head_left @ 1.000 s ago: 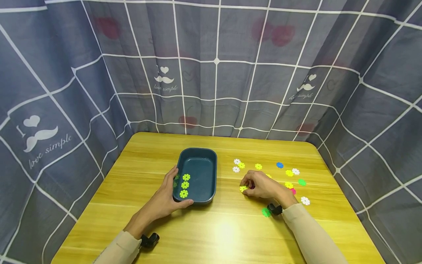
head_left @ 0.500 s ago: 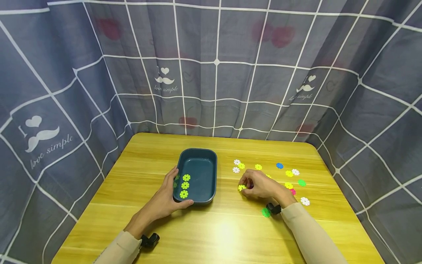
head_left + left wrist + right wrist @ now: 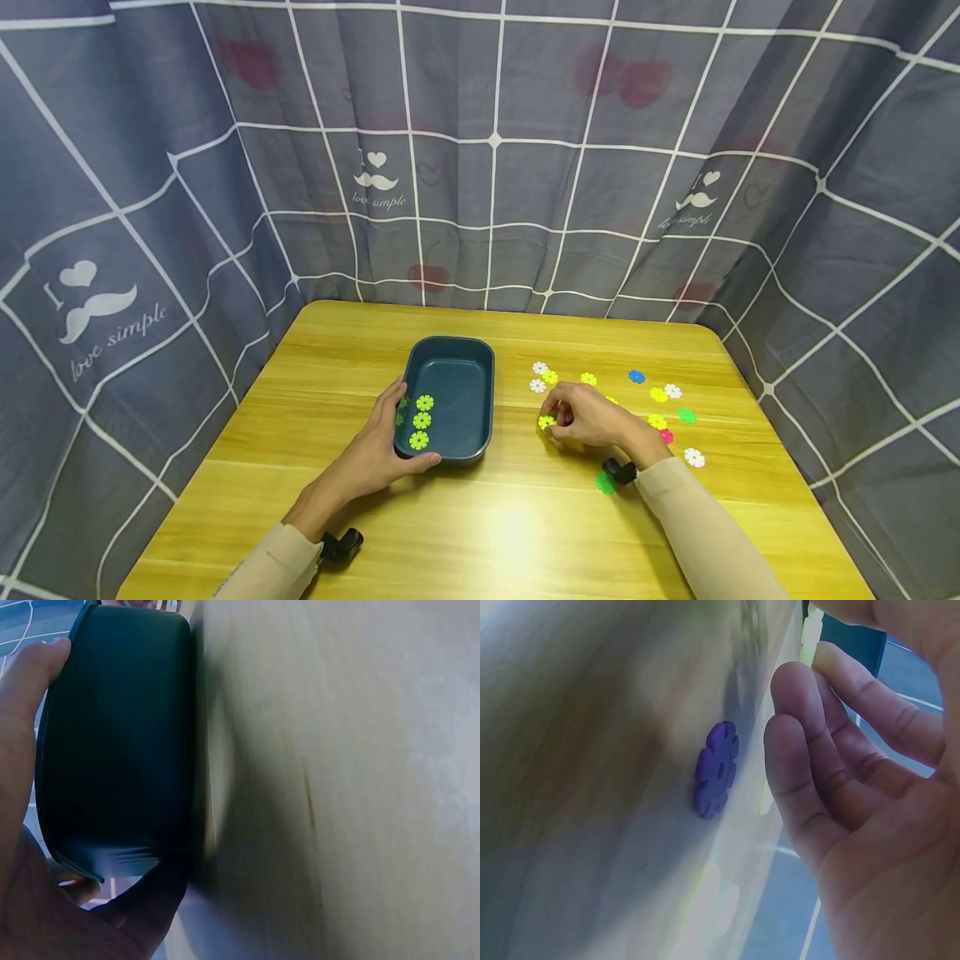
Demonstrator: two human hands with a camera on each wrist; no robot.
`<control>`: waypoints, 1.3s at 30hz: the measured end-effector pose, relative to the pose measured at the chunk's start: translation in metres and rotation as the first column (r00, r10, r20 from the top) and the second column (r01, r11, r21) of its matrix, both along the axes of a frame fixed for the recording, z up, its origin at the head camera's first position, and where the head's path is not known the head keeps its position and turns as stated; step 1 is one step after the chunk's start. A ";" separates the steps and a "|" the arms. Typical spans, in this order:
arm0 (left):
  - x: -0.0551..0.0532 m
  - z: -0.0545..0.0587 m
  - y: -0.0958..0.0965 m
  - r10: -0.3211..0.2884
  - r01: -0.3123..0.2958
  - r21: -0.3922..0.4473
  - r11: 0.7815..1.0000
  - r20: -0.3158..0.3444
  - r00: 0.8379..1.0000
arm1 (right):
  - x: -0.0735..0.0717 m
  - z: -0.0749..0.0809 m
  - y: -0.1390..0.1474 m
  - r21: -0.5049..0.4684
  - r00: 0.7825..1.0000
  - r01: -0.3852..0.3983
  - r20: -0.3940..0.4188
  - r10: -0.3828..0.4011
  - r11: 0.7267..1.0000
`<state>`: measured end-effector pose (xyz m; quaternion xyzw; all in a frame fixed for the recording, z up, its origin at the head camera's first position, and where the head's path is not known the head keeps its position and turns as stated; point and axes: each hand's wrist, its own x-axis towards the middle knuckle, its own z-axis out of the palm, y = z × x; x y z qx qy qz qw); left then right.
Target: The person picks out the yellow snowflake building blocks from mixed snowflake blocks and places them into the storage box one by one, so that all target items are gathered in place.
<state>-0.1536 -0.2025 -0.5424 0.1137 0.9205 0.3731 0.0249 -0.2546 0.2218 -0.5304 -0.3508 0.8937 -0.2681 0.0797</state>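
Observation:
My left hand (image 3: 367, 454) grips the near left corner of a dark teal plastic tray (image 3: 461, 404), thumb along the near rim and fingers on the left side. Inside it, three yellow flower-shaped discs (image 3: 422, 420) lie in a row by the left wall. To the tray's right, my right hand (image 3: 588, 417) pinches another yellow flower-shaped disc (image 3: 546, 422) between thumb and index finger, low over the table. The right wrist view shows this disc (image 3: 811, 634) edge-on at the fingertips. Below the other curled fingers, a purple flower-shaped disc (image 3: 717, 771) lies on the wood.
Around and beyond my right hand lie scattered discs: white (image 3: 537, 386), yellow (image 3: 588, 378), blue (image 3: 637, 377), green (image 3: 687, 415) and pink (image 3: 666, 436). Another green disc (image 3: 604, 482) lies near the right wrist strap. A grey checked curtain (image 3: 450, 183) encloses the wooden table (image 3: 352, 350).
My right hand has shifted slightly left and away from me, carrying the pinched yellow disc. The left hand and the tray have stayed in place.

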 end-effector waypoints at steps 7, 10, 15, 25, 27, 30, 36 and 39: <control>0.000 0.000 0.000 0.002 -0.002 -0.006 1.000 0.004 1.000 | -0.001 0.002 -0.004 -0.002 1.000 -0.013 -0.023 0.012 1.000; 0.000 0.000 0.000 0.001 -0.001 -0.005 1.000 0.001 1.000 | -0.001 0.003 -0.005 -0.008 1.000 -0.012 -0.026 0.012 1.000; 0.000 0.000 0.000 -0.003 0.003 0.000 1.000 -0.006 1.000 | -0.002 0.005 -0.008 -0.020 0.999 -0.019 -0.040 0.018 1.000; 0.001 0.000 0.000 -0.004 0.004 -0.006 1.000 -0.014 1.000 | -0.006 0.009 -0.019 -0.038 0.997 -0.045 -0.065 0.042 0.998; 0.001 0.000 0.000 -0.004 0.004 -0.005 1.000 -0.013 1.000 | -0.007 0.010 -0.021 -0.043 0.996 -0.051 -0.072 0.048 0.998; 0.001 0.000 0.001 -0.003 0.003 -0.005 1.000 -0.010 1.000 | -0.007 0.011 -0.023 -0.048 0.995 -0.059 -0.078 0.055 0.997; 0.001 0.000 0.000 -0.005 0.005 -0.007 1.000 -0.012 1.000 | -0.007 0.015 -0.030 -0.040 0.996 -0.059 -0.075 0.056 0.997; 0.001 0.001 0.001 -0.008 0.008 -0.011 1.000 -0.016 1.000 | -0.008 0.017 -0.033 -0.035 0.995 -0.061 -0.086 0.058 0.998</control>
